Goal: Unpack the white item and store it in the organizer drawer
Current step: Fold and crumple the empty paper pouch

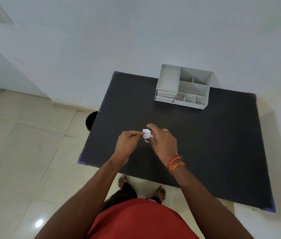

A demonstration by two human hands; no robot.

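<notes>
A small crumpled white item (147, 135), with faint markings, is held above the middle of the black table (213, 144). My left hand (128, 144) pinches its left side with the fingertips. My right hand (162, 142), with a ring and orange wrist threads, grips its right side, and part of the item is hidden behind those fingers. The white desk organizer (184, 87) stands at the table's far edge, with open compartments on top and two closed drawers (165, 96) at its lower left front.
A pale wall runs behind the table. A dark round bin (90, 120) sits on the tiled floor at the table's left side. My bare feet (159, 192) stand at the table's near edge.
</notes>
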